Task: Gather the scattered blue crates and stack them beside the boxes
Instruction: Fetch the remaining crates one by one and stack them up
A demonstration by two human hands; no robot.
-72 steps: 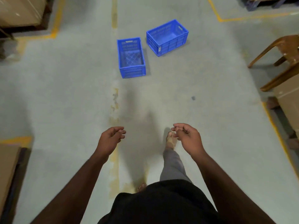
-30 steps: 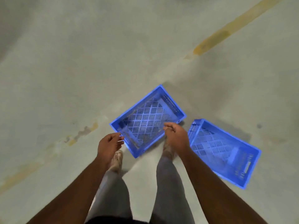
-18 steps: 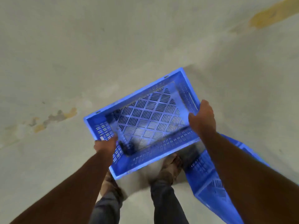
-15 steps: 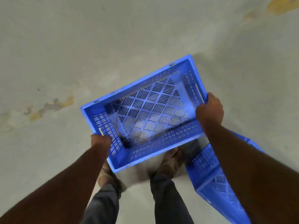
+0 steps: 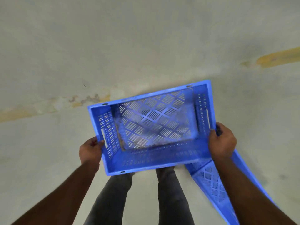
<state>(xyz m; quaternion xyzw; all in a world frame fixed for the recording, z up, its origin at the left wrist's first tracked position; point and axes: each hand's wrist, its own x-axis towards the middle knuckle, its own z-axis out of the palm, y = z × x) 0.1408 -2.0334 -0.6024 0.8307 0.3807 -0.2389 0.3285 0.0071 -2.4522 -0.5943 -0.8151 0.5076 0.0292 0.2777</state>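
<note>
**One crate up, one on the floor**

My left hand [image 5: 90,151] and right hand [image 5: 222,143] curl their fingers around the short ends of the blue crate [image 5: 151,127], held above my legs [image 5: 141,197]. The second crate [image 5: 211,181] lies just right of it on the floor [image 5: 113,46].

This looks like a warehouse or a factory hall. The smooth grey concrete floor [image 5: 146,46] fills nearly the whole frame. Worn yellow painted lines [image 5: 279,58] cross it, one at the right edge and another, much faded, running from the left edge toward the centre (such lines usually mark lanes or storage zones). Two blue perforated plastic crates belong to such a place: one blue slotted crate [image 5: 146,158] in the centre, and a second blue crate [image 5: 209,181] on the floor at the lower right.
</note>
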